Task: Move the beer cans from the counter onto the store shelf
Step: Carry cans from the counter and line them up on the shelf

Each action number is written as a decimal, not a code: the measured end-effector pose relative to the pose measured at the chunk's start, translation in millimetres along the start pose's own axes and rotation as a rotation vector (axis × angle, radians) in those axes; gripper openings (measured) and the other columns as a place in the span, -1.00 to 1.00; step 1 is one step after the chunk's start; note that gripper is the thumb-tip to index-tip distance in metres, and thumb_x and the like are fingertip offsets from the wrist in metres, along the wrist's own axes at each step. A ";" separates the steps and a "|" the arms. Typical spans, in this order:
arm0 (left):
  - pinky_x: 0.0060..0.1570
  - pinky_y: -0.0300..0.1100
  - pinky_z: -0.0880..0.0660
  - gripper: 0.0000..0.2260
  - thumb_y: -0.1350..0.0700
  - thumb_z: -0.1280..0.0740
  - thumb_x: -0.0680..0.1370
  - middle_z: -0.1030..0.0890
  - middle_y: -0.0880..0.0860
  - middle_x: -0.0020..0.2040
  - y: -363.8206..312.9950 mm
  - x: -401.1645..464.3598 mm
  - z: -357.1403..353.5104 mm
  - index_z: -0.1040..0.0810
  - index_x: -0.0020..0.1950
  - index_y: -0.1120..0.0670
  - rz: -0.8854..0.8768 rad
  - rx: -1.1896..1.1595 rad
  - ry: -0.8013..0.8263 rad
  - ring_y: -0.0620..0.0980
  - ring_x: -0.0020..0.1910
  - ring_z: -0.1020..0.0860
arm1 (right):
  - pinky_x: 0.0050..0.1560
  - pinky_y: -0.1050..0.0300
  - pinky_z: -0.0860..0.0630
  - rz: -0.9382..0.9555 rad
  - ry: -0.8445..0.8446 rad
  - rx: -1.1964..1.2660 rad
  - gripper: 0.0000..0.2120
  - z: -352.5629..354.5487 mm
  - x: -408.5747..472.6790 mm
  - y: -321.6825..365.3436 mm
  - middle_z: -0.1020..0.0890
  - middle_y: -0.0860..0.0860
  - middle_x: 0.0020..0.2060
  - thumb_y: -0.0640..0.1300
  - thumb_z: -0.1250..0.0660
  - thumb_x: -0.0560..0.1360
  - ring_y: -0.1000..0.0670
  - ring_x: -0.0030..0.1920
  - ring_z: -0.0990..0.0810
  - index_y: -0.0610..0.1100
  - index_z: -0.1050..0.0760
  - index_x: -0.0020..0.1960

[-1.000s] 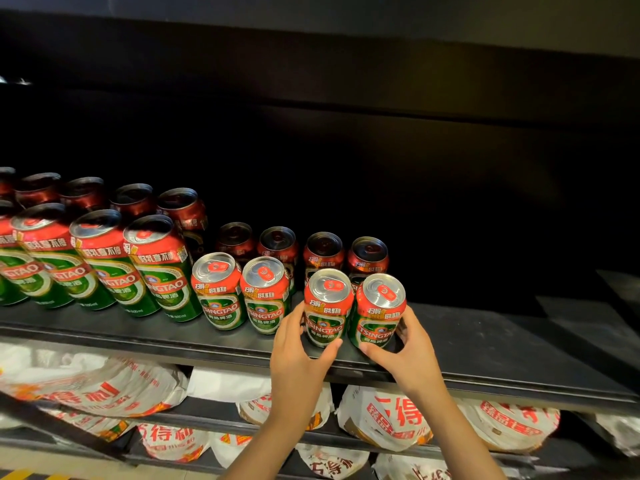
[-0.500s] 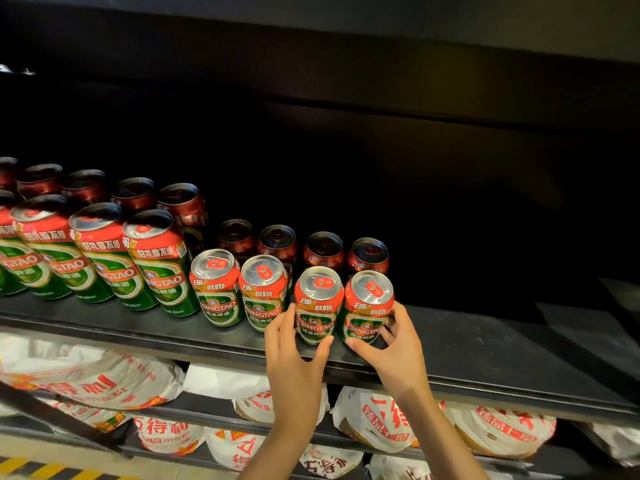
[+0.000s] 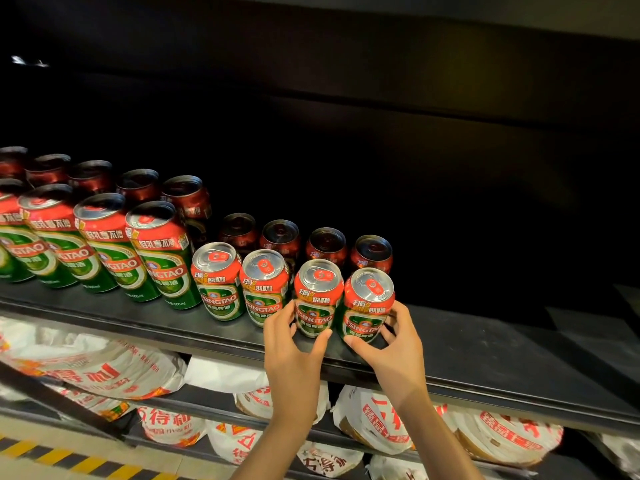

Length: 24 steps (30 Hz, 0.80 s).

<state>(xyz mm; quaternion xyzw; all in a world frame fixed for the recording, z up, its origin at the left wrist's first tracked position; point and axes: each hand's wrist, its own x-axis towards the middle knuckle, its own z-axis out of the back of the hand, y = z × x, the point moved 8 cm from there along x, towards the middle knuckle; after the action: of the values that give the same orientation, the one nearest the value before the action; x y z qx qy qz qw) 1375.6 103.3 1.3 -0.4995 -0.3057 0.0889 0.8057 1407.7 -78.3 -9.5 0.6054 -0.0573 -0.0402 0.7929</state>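
Two short red-and-green beer cans stand at the right end of the front row on the dark store shelf (image 3: 485,362). My left hand (image 3: 294,344) grips the left can (image 3: 317,299), thumb on its front and fingers round its left side. My right hand (image 3: 394,344) grips the right can (image 3: 367,306), thumb at its base and fingers behind its right side. Both cans rest on the shelf, close together and next to two more short cans (image 3: 239,282).
Tall cans (image 3: 104,244) fill the shelf's left part, with a darker back row of cans (image 3: 325,247) behind. The shelf to the right of my hands is bare. White printed bags (image 3: 381,420) lie on the lower shelf. Yellow-black floor tape (image 3: 69,462) runs at the bottom left.
Both hands have pushed the two cans back and slightly left on the shelf, closing the gap to the other short cans. The grip has stayed the same.
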 end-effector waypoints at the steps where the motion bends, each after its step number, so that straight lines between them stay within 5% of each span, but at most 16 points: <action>1: 0.14 -0.07 -0.53 -0.44 0.12 -0.51 0.36 -0.45 0.02 0.16 0.0 -0.2 -0.1 -0.41 0.31 0.16 -0.007 0.006 0.001 -0.05 0.18 -0.48 | -0.14 0.59 -0.41 -0.001 0.000 -0.001 -0.31 0.0 -0.1 -0.7 -0.45 0.35 0.07 -0.21 -0.57 0.27 0.35 0.04 -0.46 0.18 -0.29 0.22; 10: 0.18 0.01 -0.50 -0.42 0.20 -0.48 0.41 -0.43 0.07 0.24 -1.0 -1.7 2.3 -0.36 0.38 0.16 -0.025 0.061 0.089 0.01 0.25 -0.44 | -0.12 0.61 -0.37 0.001 -0.018 -0.125 -0.32 -0.7 -5.6 3.2 -0.41 0.41 0.10 -0.15 -0.54 0.33 0.48 0.06 -0.42 0.23 -0.24 0.26; 13: 0.27 -0.04 -0.42 -0.44 0.21 -0.44 0.44 -0.42 0.05 0.28 0.2 -4.2 8.3 -0.32 0.40 0.13 0.039 -0.004 0.180 -0.01 0.29 -0.40 | 0.09 0.44 -0.40 0.021 0.017 -0.239 -0.28 -1.3 -14.3 11.9 -0.41 0.24 0.28 -0.02 -0.52 0.34 0.28 0.24 -0.40 0.14 -0.23 0.38; 16: 0.24 -0.15 -0.38 -0.49 0.17 -0.38 0.49 -0.40 -0.04 0.25 0.9 -3.9 20.0 -0.31 0.41 0.08 0.097 -0.049 0.347 -0.11 0.23 -0.40 | 0.36 0.14 -0.29 0.010 -0.046 -0.339 -0.21 9.4 -39.3 21.0 -0.26 0.10 0.45 0.11 -0.41 0.41 0.10 0.43 -0.25 0.04 -0.09 0.50; 21: 0.07 -0.35 -0.29 -0.62 0.12 -0.32 0.54 -0.46 -0.08 0.21 1.6 -13.4 43.2 -0.39 0.35 0.05 0.006 0.042 0.722 -0.21 0.14 -0.40 | 0.24 0.20 -0.30 -0.084 -0.230 -0.462 -0.50 43.0 -129.0 20.6 -0.37 0.08 0.36 0.02 -0.30 0.52 0.08 0.33 -0.35 0.00 -0.28 0.42; 24: 0.10 -0.28 -0.36 -0.69 0.11 -0.32 0.54 -0.52 -0.07 0.19 -4.0 -39.3 53.3 -0.46 0.28 0.04 -0.112 0.115 0.915 -0.11 0.19 -0.48 | 0.13 0.20 -0.41 -0.191 -0.324 -0.513 -0.58 51.9 -206.0 8.5 -0.46 0.12 0.25 0.03 -0.30 0.52 0.09 0.22 -0.45 0.02 -0.36 0.35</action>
<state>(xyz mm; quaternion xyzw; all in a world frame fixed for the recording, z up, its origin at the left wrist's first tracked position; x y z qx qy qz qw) 1312.6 123.7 5.6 -0.4247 0.0600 -0.1672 0.8878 1196.4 -98.3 3.6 0.3742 -0.1137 -0.2232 0.8929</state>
